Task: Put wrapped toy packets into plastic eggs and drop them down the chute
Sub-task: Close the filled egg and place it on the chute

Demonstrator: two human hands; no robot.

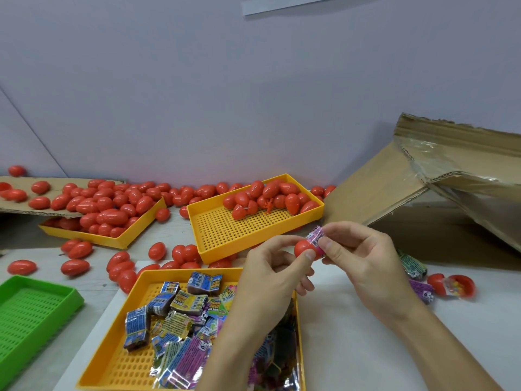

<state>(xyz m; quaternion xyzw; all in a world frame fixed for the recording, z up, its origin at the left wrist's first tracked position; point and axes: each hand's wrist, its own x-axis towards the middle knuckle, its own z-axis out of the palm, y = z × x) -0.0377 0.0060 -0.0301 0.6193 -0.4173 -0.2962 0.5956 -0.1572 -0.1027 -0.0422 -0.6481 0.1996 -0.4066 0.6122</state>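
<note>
At the far left of the worktop [352, 320] lay a green tray [31, 314], and behind it a yellow tray [121, 241] heaped with closed red eggs [112, 204], more of them loose around it. Nearer the person, a second yellow tray [112, 371] held the wrapped toy packets [180, 320]. A third yellow tray [214, 235], behind the hands, carried further eggs at its far end.

The left hand [265, 280] rose over the packet tray, its grip closed on a red egg half [306, 248], thumb tip pressed on the shell. The right hand [363, 258] met it from the right, its grip pinching a pink packet [317, 238] between thumb and forefinger, with the packet's lower end at the egg's opening. Whether it was already partly inside cannot be told.

Judged risks: the packet looks long for the shell, so a protruding corner could prevent closure; a skewed push could slip the smooth half from the left grip.

The cardboard chute [423, 170] stood at the right, and an open egg [456, 286] with stray packets lay just below it.
</note>
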